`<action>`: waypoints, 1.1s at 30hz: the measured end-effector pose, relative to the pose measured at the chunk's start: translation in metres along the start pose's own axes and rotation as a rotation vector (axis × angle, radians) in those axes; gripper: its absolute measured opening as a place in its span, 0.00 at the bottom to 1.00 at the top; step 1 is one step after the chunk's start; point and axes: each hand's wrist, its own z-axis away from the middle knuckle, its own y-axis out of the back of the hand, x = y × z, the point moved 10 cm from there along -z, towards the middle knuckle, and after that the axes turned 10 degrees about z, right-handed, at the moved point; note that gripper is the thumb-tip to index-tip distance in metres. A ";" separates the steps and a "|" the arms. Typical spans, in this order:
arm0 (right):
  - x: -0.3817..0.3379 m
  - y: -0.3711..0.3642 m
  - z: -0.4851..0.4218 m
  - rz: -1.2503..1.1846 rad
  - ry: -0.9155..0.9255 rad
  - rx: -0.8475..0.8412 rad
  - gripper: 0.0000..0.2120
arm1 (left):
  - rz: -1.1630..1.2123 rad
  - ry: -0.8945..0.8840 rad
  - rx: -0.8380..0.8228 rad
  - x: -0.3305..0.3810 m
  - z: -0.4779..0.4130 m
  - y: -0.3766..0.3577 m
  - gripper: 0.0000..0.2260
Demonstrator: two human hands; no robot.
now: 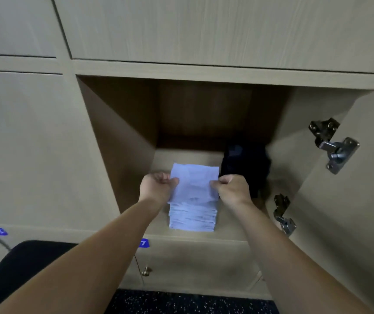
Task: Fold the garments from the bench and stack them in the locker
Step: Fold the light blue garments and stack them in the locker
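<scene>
**Mia:** Where is the folded garment [194, 182]?

**Ben:** It is pale blue and it is inside the open locker [118, 137], right on top of a pile of folded garments [193, 219] of the same colour. The pile stands near the front edge of the locker floor.

**Mia:** Who holds it?

**Ben:** Both hands do. The left grip [159, 184] pinches its left edge with curled fingers. The right grip [231, 189] pinches its right edge the same way.

**Mia:** What is that dark lump?

**Ben:** A dark garment [245, 168]. It sits in the locker just to the right of the pile, close behind the right grip. It is too blurry to see more.

**Mia:** And the door?

**Ben:** The locker door [351, 211] hangs open on the right, with two shiny hinges, one up high [333, 146] and one lower down [283, 215].
</scene>
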 end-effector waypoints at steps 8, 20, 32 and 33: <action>0.020 -0.012 -0.009 0.001 -0.007 0.065 0.09 | -0.065 -0.080 -0.014 -0.007 -0.008 -0.015 0.12; -0.019 0.002 0.010 0.437 0.324 0.274 0.17 | -0.528 -0.522 -0.075 0.026 0.000 -0.034 0.10; 0.012 -0.084 -0.003 0.432 0.324 -0.268 0.30 | -0.759 -0.328 -0.473 -0.038 -0.017 -0.085 0.26; 0.012 -0.085 -0.003 0.416 0.324 -0.259 0.29 | -0.741 -0.333 -0.459 -0.039 -0.017 -0.085 0.26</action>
